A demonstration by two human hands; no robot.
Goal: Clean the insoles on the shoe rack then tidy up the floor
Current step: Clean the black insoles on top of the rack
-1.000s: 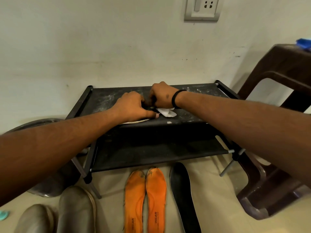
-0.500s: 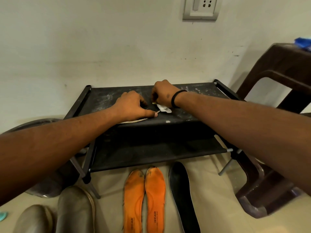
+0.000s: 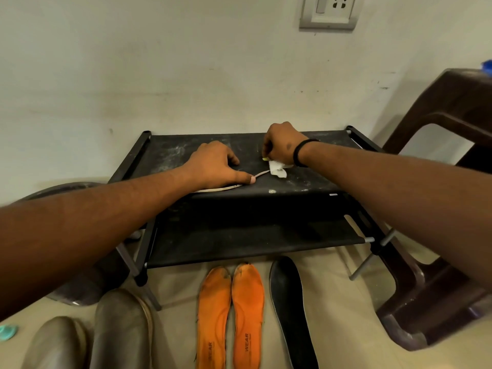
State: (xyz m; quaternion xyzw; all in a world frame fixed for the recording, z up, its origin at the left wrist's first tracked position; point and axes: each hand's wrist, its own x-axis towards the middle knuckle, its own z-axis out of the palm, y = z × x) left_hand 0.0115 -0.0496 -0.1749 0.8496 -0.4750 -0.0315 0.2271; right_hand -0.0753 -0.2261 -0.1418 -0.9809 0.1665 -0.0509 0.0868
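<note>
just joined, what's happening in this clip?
A person is cleaning an insole on the top shelf of a black shoe rack. The left hand presses it flat; the right hand grips a white cloth against its end. Two orange insoles and a black insole lie on the floor in front.

Insole (image 3: 226, 188) on dusty rack (image 3: 306, 182)

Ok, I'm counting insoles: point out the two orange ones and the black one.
left orange insole (image 3: 214, 315), head view, its middle
right orange insole (image 3: 248, 312), head view, its middle
black insole (image 3: 288, 302), head view, its middle
</note>
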